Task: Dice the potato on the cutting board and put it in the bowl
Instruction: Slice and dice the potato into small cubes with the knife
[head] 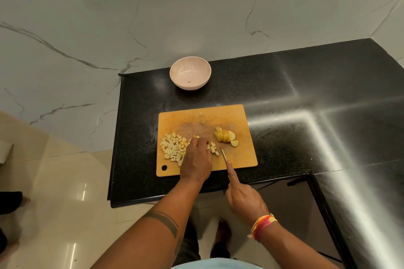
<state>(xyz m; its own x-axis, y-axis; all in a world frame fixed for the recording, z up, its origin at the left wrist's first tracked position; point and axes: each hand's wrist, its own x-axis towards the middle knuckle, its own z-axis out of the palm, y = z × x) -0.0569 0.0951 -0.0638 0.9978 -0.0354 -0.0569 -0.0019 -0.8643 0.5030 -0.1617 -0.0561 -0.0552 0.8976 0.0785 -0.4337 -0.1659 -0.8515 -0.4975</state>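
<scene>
Potato lies in three lots on the cutting board [238, 116], but the biggest thing to take in is the black counter [284, 94], which runs wide and bare to the right and ends in a left edge just beyond the board's left side. Its near edge sits just past the board's near edge, so there is little margin there. One wooden board lies on it, with a hanging hole at its near left corner and bare wood across its far half.

One pale bowl [190, 65] stands apart from the board on the far side, with open counter between them; only a small speck shows inside it.

The left hand [197, 160] rests knuckles-up on the board, fingers curled down over potato pieces; it hides what lies beneath, so I cannot tell whether it grips anything. The right hand [244, 199] holds one knife [223, 154], forefinger stretched along the spine; the handle is buried in the fist and only the thin blade shows, its tip on the board.

A heap of diced cubes [172, 148], too many to count, sits at the board's left. A few more cubes [214, 149] lie between hand and blade. Potato slices [226, 136], roughly half a dozen, lean together toward the right, one lying loose beside them.
</scene>
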